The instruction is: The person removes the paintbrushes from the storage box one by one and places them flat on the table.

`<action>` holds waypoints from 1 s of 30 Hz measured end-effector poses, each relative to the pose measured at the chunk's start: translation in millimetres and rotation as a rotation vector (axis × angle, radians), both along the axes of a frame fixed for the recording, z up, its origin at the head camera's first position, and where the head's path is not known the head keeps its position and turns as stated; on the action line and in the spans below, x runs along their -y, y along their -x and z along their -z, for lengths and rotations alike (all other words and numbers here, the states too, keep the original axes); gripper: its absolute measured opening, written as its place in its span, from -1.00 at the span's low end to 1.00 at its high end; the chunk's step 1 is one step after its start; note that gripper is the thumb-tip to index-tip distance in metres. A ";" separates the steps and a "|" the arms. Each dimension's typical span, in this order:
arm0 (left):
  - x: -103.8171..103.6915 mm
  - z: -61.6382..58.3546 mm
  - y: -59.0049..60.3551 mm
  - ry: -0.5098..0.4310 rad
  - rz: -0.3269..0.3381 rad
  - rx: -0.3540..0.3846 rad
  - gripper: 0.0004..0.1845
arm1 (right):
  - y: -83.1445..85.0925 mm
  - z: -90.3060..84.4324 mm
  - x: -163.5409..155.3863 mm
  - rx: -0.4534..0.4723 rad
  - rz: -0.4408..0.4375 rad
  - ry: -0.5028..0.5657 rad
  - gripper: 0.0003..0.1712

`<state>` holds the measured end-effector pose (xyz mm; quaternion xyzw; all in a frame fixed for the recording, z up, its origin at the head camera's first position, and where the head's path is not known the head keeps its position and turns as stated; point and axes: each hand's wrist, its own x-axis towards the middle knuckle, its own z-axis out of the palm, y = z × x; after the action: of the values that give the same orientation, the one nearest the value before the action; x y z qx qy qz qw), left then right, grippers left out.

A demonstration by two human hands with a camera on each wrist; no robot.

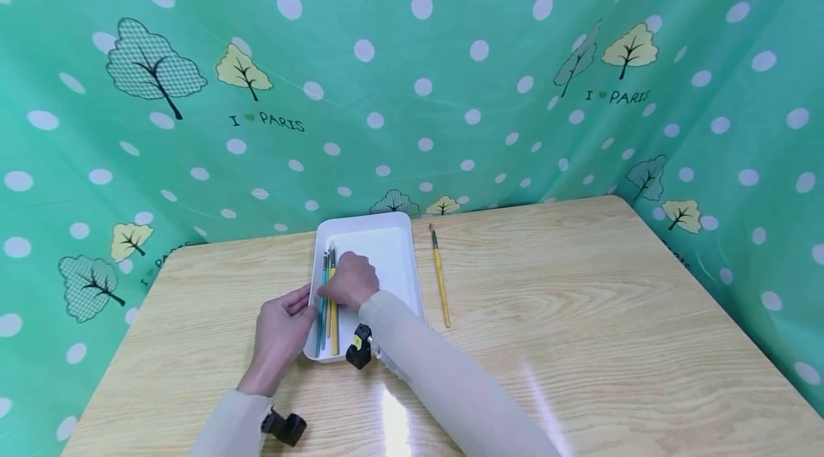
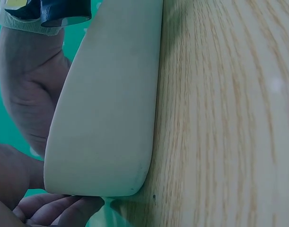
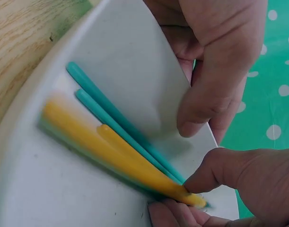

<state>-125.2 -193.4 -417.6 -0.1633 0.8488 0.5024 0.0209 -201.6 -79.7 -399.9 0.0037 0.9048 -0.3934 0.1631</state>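
Note:
A white tray (image 1: 395,257) lies on the wooden table (image 1: 579,314). Several teal and yellow paintbrushes (image 1: 328,303) lie along its left side. My right hand (image 1: 336,288) reaches into the tray and pinches a yellow paintbrush (image 3: 130,158) between thumb and fingers (image 3: 215,172). The teal brushes (image 3: 109,116) lie beside it on the tray floor. My left hand (image 1: 295,305) grips the tray's left rim (image 3: 149,42), its thumb (image 3: 208,101) curled over the inside wall. In the left wrist view only the tray's outer wall (image 2: 106,109) and my left fingers (image 2: 54,208) show.
One more yellow paintbrush (image 1: 440,278) lies on the table just right of the tray, bristles pointing away. A green dotted cloth (image 1: 418,99) walls in the table at the back and both sides. Black wrist cameras (image 1: 359,351) sit on both sleeves.

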 end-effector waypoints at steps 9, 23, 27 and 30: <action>-0.5 -0.2 0.7 -0.007 -0.008 0.005 -0.49 | 8.7 3.9 -8.2 0.076 0.010 0.086 -0.71; -0.7 0.1 0.6 -0.003 -0.006 -0.009 -0.50 | 6.9 -11.5 -27.3 0.149 -0.026 0.223 -0.84; -1.1 -0.6 0.4 0.000 -0.011 -0.003 -0.50 | 6.7 -15.2 -34.1 0.132 -0.037 0.254 -0.88; -1.4 -0.7 0.3 0.002 -0.017 0.006 -0.50 | 8.3 -15.8 -39.0 0.116 -0.041 0.257 -0.89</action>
<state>-125.5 -192.0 -416.9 -0.1721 0.8479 0.5011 0.0188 -209.9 -40.7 -384.1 -0.0132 0.8360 -0.5015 0.2224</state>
